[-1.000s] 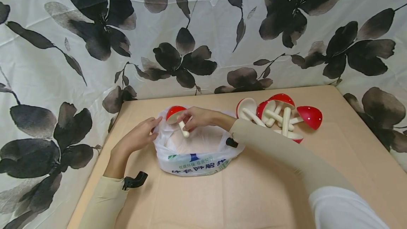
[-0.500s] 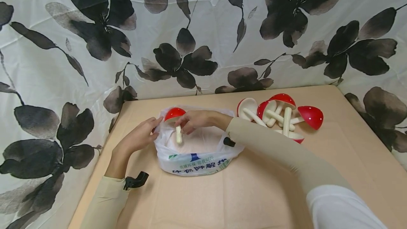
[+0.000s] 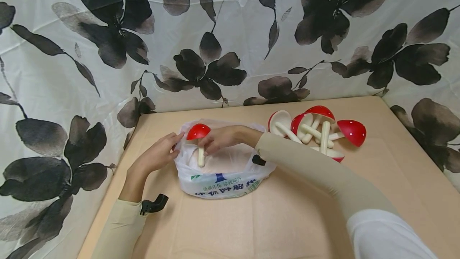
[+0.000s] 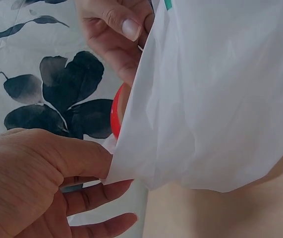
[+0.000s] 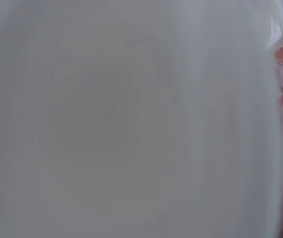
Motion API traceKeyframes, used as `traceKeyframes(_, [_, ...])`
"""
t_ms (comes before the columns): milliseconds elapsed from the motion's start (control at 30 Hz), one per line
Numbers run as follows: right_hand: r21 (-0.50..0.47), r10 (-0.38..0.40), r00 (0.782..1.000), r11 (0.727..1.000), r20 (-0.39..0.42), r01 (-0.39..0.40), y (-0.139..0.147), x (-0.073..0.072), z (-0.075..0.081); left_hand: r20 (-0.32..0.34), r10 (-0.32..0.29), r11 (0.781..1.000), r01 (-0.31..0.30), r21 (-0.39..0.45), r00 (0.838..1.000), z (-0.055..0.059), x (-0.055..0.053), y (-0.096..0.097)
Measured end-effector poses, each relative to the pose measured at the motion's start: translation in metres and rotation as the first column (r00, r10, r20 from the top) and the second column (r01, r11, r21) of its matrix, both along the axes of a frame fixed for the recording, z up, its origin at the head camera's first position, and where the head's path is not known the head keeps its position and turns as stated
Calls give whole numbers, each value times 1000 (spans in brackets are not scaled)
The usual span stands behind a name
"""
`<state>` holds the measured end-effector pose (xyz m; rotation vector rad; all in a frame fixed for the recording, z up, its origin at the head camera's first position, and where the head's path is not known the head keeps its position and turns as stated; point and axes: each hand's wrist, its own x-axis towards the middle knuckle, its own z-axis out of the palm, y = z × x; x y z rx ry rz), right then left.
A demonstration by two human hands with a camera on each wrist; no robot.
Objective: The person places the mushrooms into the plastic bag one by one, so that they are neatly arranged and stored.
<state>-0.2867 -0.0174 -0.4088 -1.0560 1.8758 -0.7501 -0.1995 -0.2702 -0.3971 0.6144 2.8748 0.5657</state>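
Observation:
In the head view a white plastic bag (image 3: 223, 183) with green and blue print lies with its mouth spread wide. My left hand (image 3: 158, 153) pinches the left edge of the bag's mouth between thumb and index finger, while the other fingers extend loosely in the left wrist view. Over the opening, my right hand (image 3: 223, 138) holds a toy mushroom (image 3: 199, 131) by its pale stem, red cap up and stem down. Only a sliver of the red cap (image 4: 115, 113) shows past the bag in the left wrist view. Blurred white plastic fills most of the right wrist view.
Several more red-capped toy mushrooms (image 3: 353, 132) lie piled at the back right of the tan tabletop (image 3: 223, 231), right of the bag. Behind the table hangs a white cloth (image 3: 237, 23) with dark flower prints.
My right hand has turned the toy mushroom from a slant to nearly upright and shifted it slightly left and down over the bag. My left hand keeps its place at the edge.

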Motion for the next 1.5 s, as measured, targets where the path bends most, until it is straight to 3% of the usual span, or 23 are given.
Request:
traceKeyframes(200, [15,8,999,1000,36,-9,8,2,2,-12,-9,1000,9,-3,1000,0,0,0])
traceKeyframes(433, [45,2,1000,999,11,-2,22,5,3,-21,-10,1000,10,-4,1000,-1,1,0])
traceKeyframes(600, [-4,-25,999,1000,42,25,38,10,7,-38,-17,1000,17,-1,999,-3,3,0])
traceKeyframes(733, [-33,-55,996,998,71,57,55,14,16,-40,-23,1000,23,2,999,-2,5,-2])
traceKeyframes(1133, [-155,-155,988,976,16,155,122,25,48,-56,-37,999,38,3,998,-1,11,-3])
traceKeyframes(1333, [-145,-225,973,966,-54,215,151,35,58,-83,-45,999,46,14,996,1,14,-3])
traceKeyframes(1500, [-158,-277,961,950,-27,269,171,41,66,-103,-53,998,54,11,993,2,15,-3])
